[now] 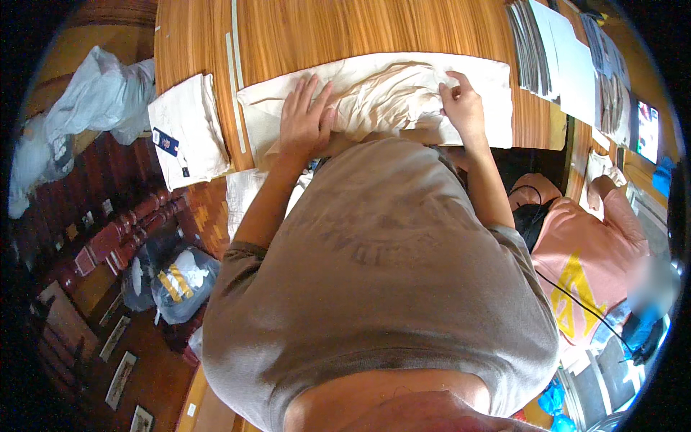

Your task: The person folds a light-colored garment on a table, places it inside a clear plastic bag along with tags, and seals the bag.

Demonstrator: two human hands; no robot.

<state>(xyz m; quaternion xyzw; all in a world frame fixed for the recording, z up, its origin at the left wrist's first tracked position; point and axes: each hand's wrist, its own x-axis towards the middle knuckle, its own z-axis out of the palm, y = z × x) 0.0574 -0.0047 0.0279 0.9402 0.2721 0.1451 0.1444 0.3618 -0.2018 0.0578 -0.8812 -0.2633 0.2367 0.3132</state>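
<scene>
A long piece of cream cloth point(392, 93), perhaps a garment, lies across the table before me, its middle badly wrinkled and its right end smoother. On its left part rests my left hand point(306, 121), palm down with the fingers spread. Toward the right end, my right hand point(463, 109) has its fingers bent and seems to pinch a bit of the cloth. To the left lies a neatly folded cream garment point(188, 119) with a dark blue tag point(165, 142) on it; neither hand touches it.
The striped wooden table point(324, 29) extends beyond the cloth. Stacks of thin flat sheets point(531, 54) stand at its right. Clear plastic bags point(97, 97) hang over at the far left, with another bag point(183, 284) lower down. A person in a pink top point(576, 266) works at my right.
</scene>
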